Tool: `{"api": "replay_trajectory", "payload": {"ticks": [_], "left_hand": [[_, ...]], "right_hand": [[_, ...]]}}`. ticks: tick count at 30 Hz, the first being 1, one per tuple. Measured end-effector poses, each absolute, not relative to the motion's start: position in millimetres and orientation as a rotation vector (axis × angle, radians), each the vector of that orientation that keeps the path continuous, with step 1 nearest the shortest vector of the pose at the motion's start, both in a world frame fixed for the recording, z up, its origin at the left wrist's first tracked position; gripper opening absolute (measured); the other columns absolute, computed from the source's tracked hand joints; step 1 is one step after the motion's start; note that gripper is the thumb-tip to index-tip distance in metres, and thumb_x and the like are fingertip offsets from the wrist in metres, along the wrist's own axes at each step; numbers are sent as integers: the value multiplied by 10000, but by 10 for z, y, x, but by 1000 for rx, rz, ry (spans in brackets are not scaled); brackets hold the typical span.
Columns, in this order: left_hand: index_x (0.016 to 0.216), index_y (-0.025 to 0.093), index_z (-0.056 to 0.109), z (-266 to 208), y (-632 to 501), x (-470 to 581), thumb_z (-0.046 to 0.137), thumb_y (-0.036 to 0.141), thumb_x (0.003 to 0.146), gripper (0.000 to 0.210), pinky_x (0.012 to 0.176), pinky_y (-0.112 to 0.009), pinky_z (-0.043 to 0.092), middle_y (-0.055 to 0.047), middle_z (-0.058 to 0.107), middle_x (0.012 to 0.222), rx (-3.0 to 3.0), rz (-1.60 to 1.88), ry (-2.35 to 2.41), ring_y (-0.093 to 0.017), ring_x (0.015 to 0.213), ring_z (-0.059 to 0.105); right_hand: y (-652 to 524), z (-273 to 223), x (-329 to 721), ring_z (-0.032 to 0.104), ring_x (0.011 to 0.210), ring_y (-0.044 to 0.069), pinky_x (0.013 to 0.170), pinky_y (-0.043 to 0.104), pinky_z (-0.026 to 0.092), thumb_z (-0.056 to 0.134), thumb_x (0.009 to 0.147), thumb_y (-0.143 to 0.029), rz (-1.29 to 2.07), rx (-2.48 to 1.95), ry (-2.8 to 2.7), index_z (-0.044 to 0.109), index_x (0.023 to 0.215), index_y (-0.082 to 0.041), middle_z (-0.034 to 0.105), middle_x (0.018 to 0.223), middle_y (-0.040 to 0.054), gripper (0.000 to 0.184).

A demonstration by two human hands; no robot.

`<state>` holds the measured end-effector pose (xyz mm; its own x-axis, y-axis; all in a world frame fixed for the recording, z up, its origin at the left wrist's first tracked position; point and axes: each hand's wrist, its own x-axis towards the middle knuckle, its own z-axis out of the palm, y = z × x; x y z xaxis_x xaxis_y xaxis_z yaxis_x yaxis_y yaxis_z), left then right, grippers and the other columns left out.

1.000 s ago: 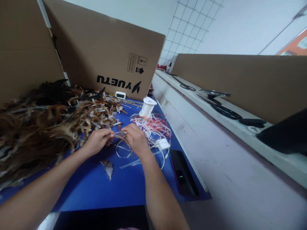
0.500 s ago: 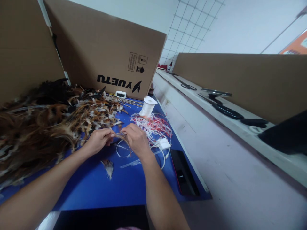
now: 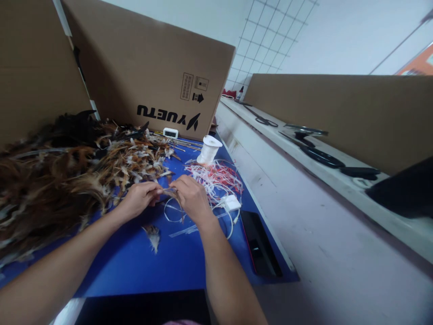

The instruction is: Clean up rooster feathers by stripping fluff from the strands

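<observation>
My left hand (image 3: 141,198) and my right hand (image 3: 190,195) are close together over the blue tabletop (image 3: 145,271), each pinching a brown feather (image 3: 171,193) stretched between them. Whether it is one feather or a few together I cannot tell. A thin clear strip (image 3: 171,216) loops on the table just below the fingers. Nearer to me lies a loose feather (image 3: 152,237) with a pale fluffy end. Left of my hands spreads a big heap of brown, black and white feathers (image 3: 67,180).
Beyond my right hand stand a white spool (image 3: 209,150) and a tangle of red and white strips (image 3: 223,178). A white charger (image 3: 232,203) with cable and a dark phone (image 3: 260,243) lie rightward. Cardboard panels (image 3: 142,67) wall the back. Scissors (image 3: 265,122) rest on the ledge.
My right hand has shifted very slightly to the left. My left hand keeps its place, and the feather is still between them.
</observation>
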<state>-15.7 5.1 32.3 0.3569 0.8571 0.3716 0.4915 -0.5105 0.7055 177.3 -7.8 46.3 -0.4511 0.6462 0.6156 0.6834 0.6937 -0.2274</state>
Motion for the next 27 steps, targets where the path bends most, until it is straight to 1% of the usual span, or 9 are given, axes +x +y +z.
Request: {"api": "replay_trajectory", "payload": {"ticks": [4, 10, 14, 17, 19, 23, 27], "left_hand": [[596, 184, 574, 303, 56, -161, 491, 311, 850, 296, 504, -223, 376, 23, 550, 485, 2176, 1009, 1172, -118, 460, 513], [625, 181, 591, 260, 70, -178, 498, 310, 850, 276, 519, -225, 380, 15, 560, 508, 2199, 1007, 1149, -120, 474, 507], [654, 180, 607, 268, 73, -197, 500, 324, 852, 267, 523, -222, 392, 15, 569, 504, 2170, 979, 1127, -118, 469, 518], [669, 182, 620, 279, 79, -213, 517, 351, 844, 264, 521, -222, 411, 17, 575, 494, 2077, 974, 1122, -122, 466, 532], [685, 180, 622, 270, 91, -226, 532, 371, 837, 260, 508, -222, 420, 17, 582, 503, 1982, 978, 1105, -122, 461, 537], [691, 167, 610, 228, 128, -248, 576, 391, 817, 260, 486, -215, 424, 18, 584, 533, 1761, 991, 1054, -110, 458, 535], [681, 151, 595, 241, 130, -233, 646, 395, 770, 265, 470, -214, 423, 15, 573, 582, 1511, 1081, 980, -87, 450, 508]], "right_hand": [[-72, 454, 1768, 547, 874, 192, 761, 299, 431, 451, 947, -305, -104, -1011, -2208, 633, 954, -184, 629, 921, 76, 219], [-73, 434, 1750, 552, 895, 185, 779, 294, 432, 464, 940, -232, -57, -1004, -2203, 637, 953, -199, 630, 923, 72, 177], [-68, 433, 1746, 569, 896, 176, 794, 288, 450, 461, 933, -207, 72, -964, -2139, 641, 973, -190, 629, 933, 68, 185], [-59, 452, 1765, 583, 881, 159, 794, 277, 462, 440, 924, -159, 200, -938, -2023, 645, 988, -200, 624, 923, 56, 219], [-51, 475, 1790, 592, 871, 152, 794, 276, 466, 451, 911, -145, 258, -923, -1936, 653, 965, -210, 625, 904, 44, 219], [-22, 516, 1852, 602, 814, 148, 760, 274, 471, 519, 874, -156, 326, -937, -1764, 670, 886, -212, 629, 848, 24, 161], [26, 503, 1897, 601, 786, 156, 730, 280, 471, 557, 841, -186, 391, -1012, -1617, 678, 852, -205, 640, 824, 23, 124]]}}
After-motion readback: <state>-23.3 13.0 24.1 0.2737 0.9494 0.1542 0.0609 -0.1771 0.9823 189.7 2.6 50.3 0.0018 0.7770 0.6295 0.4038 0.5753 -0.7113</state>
